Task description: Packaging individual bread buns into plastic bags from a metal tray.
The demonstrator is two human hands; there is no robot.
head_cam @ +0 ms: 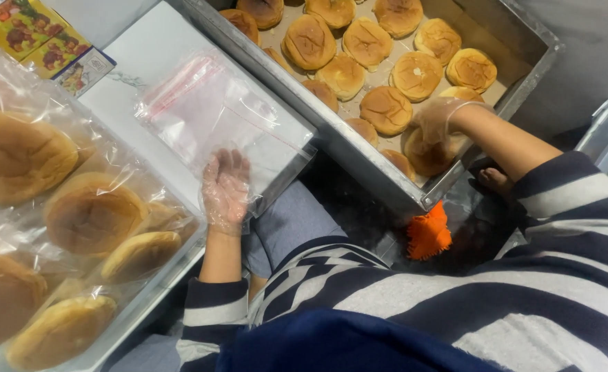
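Striped sleeves, navy and white, fill the bottom of the frame; both hands wear thin clear gloves. At lower left, a metal tray holds round golden buns sealed in clear bags, piled close together. Just right of it, at centre, the left hand lies palm up with its fingers loosely spread and curled, resting on the near edge of a stack of empty clear zip bags (red strips along their tops); an orange cloth sits lower right of centre. Farther up, a deep steel pan at upper right carries loose unbagged buns in rows; the right hand reaches into its near corner, fingers closed down over one bun.
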